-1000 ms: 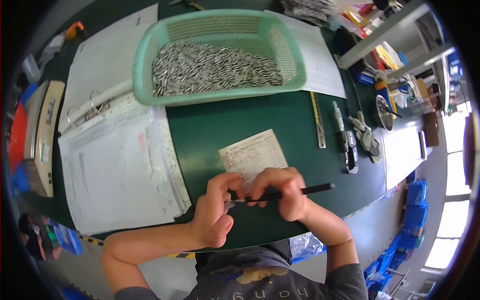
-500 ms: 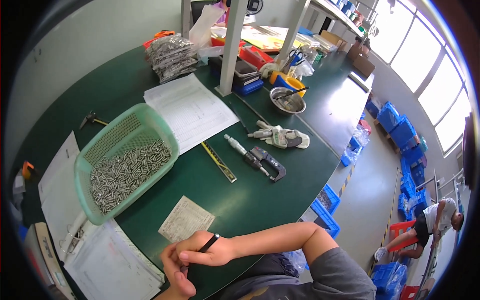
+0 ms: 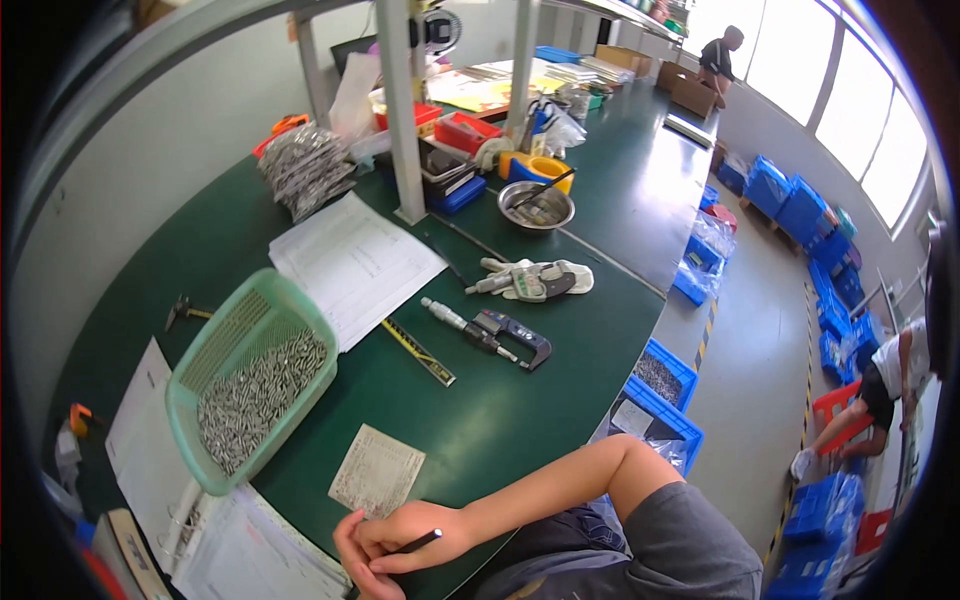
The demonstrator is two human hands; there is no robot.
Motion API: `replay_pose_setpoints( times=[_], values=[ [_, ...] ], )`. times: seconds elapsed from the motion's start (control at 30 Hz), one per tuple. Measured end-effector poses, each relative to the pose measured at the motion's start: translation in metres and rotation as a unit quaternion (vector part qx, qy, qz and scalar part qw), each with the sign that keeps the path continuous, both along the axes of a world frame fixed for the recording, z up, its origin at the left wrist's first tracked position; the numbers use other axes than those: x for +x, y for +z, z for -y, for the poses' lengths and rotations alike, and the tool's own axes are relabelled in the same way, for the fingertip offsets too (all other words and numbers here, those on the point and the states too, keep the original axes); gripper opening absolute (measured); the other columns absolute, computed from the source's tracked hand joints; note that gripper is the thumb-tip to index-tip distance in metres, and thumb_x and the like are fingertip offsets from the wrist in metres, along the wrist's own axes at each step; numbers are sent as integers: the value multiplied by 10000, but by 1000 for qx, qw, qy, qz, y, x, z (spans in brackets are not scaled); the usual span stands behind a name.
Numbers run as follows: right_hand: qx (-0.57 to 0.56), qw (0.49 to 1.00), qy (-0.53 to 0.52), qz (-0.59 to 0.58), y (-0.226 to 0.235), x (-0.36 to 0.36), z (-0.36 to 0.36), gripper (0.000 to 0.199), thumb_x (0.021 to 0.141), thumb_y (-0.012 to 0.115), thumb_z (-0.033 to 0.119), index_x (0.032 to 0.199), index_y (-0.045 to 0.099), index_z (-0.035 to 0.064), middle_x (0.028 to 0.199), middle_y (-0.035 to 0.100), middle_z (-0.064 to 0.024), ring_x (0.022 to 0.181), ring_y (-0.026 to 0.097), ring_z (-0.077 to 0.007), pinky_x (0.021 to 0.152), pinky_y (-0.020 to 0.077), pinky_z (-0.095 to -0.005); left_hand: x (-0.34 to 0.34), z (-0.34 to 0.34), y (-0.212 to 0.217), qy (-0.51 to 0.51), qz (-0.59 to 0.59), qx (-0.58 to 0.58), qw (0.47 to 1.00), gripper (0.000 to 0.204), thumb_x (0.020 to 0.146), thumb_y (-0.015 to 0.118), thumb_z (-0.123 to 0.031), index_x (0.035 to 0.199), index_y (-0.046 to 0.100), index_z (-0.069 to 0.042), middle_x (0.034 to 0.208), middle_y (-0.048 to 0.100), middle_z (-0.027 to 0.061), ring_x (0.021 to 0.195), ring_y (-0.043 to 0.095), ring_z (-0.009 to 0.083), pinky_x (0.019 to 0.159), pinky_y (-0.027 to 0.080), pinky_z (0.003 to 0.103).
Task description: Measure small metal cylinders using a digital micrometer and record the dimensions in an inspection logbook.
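My right hand (image 3: pixel 425 528) is closed around a slim black pen (image 3: pixel 416 542), whose pale-tipped end sticks out to the right. Pressed up against it, my left hand (image 3: pixel 356 550) has its fingers curled; what lies inside them is hidden. Just beyond both hands a small printed paper slip (image 3: pixel 378 470) lies flat on the green table (image 3: pixel 500 430). Left of the slip stands a pale green plastic basket (image 3: pixel 183 400), part filled with small metal pins (image 3: pixel 262 400). Under my hands' left side is an open ring binder with papers (image 3: pixel 250 555).
Farther out lie a digital micrometer (image 3: pixel 515 335), a second one (image 3: pixel 530 284) on a white glove, a yellow tape strip (image 3: pixel 420 352) and paper sheets (image 3: pixel 350 260). A steel bowl (image 3: pixel 536 206) and a metal post (image 3: pixel 403 130) stand behind. Blue crates (image 3: pixel 665 420) sit beyond the right edge.
The view has shifted, so the table's things sit lower and leftward. My hands have stayed together, and the pen now lies flatter. A person at the far window shows more fully.
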State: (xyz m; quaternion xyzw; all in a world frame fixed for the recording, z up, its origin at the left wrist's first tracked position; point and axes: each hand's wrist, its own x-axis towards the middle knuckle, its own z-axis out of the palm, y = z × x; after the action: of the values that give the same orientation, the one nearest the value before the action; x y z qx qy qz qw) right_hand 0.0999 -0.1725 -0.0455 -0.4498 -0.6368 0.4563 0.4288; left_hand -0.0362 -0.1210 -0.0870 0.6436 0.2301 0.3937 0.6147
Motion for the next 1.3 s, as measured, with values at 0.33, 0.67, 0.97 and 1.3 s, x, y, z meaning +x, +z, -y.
replay_pose_setpoints(
  times=[0.33, 0.67, 0.97, 1.3],
  values=[
    [45, 974, -211, -65, 71, 128, 86, 239, 825, 546, 192, 941, 609, -7, 842, 626, -102, 664, 599, -133, 586, 471, -239, -13, -9, 2, -132, -49, -7, 990, 469, 880, 381, -372, 1147, 359, 14, 856, 551, 83, 501, 346, 54, 438, 288, 168],
    [215, 629, -747, 20, 96, 383, 97, 203, 831, 537, 197, 920, 583, 21, 658, 578, -30, 461, 473, -67, 422, 361, -189, -12, 21, 35, -136, -287, 368, 874, 372, 716, 591, -224, 1010, 511, -10, 812, 535, 111, 622, 471, 254, 597, 388, 381],
    [190, 559, -800, 105, 77, 525, 15, 259, 835, 499, 238, 925, 600, 17, 688, 633, -53, 532, 585, -120, 545, 450, -255, -13, 36, 31, -65, -344, 426, 834, 347, 693, 585, -185, 996, 534, -24, 826, 529, 118, 731, 493, 282, 656, 392, 400],
    [36, 518, -824, 228, 61, 574, -9, 511, 754, 540, 367, 1138, 495, 32, 758, 640, -92, 636, 595, -165, 630, 461, -302, 8, 31, 50, -65, -384, 474, 790, 202, 770, 499, -131, 909, 602, -26, 764, 527, 127, 630, 507, 269, 558, 417, 376]
  ],
)
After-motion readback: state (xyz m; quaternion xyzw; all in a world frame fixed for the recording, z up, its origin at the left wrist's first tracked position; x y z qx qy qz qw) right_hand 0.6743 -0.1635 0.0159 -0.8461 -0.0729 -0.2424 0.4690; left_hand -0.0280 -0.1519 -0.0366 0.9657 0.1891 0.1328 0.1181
